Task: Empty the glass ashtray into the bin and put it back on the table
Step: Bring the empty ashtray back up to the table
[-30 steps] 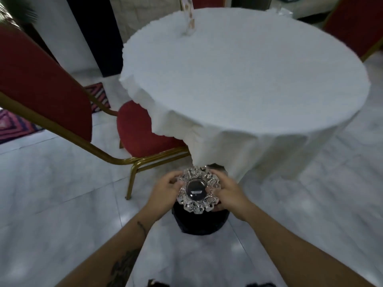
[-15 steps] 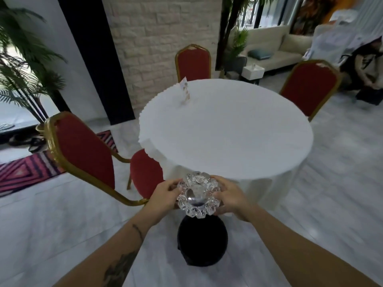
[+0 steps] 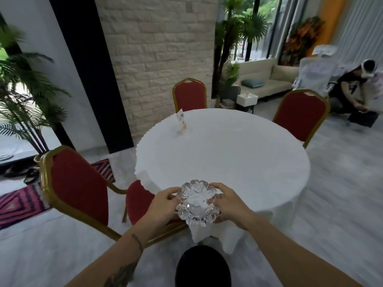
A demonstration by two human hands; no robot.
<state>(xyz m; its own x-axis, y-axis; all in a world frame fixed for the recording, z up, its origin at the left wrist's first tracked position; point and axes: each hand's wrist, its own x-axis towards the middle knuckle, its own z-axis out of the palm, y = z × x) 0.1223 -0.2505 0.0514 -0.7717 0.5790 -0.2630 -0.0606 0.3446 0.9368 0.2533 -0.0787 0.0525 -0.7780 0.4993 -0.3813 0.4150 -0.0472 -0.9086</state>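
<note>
I hold the clear glass ashtray (image 3: 197,203), scalloped at its rim, between both hands at the near edge of the round table (image 3: 238,158) with its white cloth. My left hand (image 3: 164,205) grips the ashtray's left side and my right hand (image 3: 229,203) grips its right side. The bowl of the ashtray looks bare. The black bin (image 3: 202,267) stands on the floor below the ashtray, close to my body.
Red chairs with gold frames stand at the near left (image 3: 78,187), far side (image 3: 189,95) and right (image 3: 301,116) of the table. A small card stand (image 3: 181,122) sits on the cloth. A person (image 3: 354,88) crouches at the far right. Potted palms stand left.
My hands have lifted the ashtray from above the bin up to the table's near edge. My head has tilted up, so the room behind the table shows.
</note>
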